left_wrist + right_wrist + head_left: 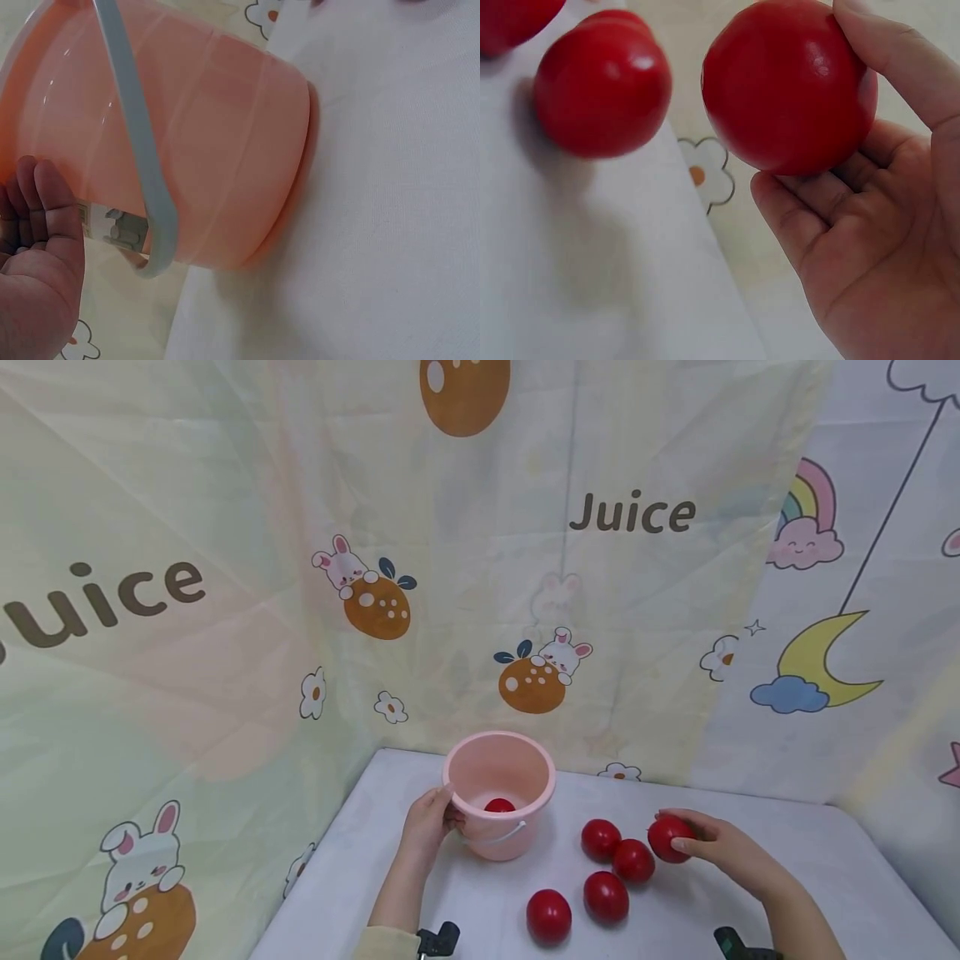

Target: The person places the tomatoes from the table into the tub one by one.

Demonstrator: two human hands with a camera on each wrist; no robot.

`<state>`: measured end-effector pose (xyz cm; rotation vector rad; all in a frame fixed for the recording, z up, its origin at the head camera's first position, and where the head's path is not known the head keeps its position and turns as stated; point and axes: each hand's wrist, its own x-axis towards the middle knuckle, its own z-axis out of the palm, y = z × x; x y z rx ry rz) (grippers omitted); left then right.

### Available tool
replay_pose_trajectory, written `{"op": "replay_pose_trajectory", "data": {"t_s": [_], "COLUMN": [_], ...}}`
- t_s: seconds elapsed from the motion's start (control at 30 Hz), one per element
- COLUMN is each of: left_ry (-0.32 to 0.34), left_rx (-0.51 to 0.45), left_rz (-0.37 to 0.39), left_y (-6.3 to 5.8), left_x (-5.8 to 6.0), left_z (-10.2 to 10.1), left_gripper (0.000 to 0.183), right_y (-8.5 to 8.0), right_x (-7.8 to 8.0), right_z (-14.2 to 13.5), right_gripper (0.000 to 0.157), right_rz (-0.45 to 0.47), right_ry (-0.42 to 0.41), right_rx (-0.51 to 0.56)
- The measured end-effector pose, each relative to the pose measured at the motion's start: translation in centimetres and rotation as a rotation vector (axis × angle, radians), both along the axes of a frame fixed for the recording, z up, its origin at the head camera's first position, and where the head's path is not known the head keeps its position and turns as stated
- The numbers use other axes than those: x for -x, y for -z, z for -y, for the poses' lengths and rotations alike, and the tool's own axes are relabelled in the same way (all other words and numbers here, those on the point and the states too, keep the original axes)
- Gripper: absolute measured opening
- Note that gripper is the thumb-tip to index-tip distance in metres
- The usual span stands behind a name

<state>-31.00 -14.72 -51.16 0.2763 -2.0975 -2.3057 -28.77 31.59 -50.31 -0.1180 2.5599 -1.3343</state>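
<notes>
My left hand (429, 820) grips the near left rim of a pink bucket (501, 831), its thumb at the rim and fingers against the outer wall. In the left wrist view, the bucket's pale handle (142, 142) hangs across its side. One red round fruit (499, 806) shows inside the bucket. My right hand (716, 843) holds another shiny red fruit (669, 839) between thumb and fingers, at the right end of the group. The right wrist view has that held fruit (787, 86) up close, with the palm (885, 232) below it.
Several more red fruits lie on the white table (705, 918), among them one in front (549, 917) and one beside the right hand (633, 861). Printed cloth walls (637, 610) stand behind the table and along its left side.
</notes>
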Motion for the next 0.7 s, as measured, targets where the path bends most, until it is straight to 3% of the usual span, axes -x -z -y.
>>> {"op": "replay_pose_trajectory", "data": {"t_s": [0.4, 0.7], "left_ry": [0.001, 0.005], "left_rx": [-0.020, -0.016], "left_rz": [-0.006, -0.015], "left_y": [0.2, 0.1], "left_x": [0.2, 0.0], "left_z": [-0.3, -0.2], "left_gripper": [0.040, 0.041], "right_y": [-2.2, -4.4], "right_x": [1.3, 2.6], "right_z": [1.7, 2.9], "right_gripper": [0.081, 0.074], "right_rz": [-0.011, -0.097], "right_ry": [-0.013, -0.065], "right_rx": [0.037, 0.047]}}
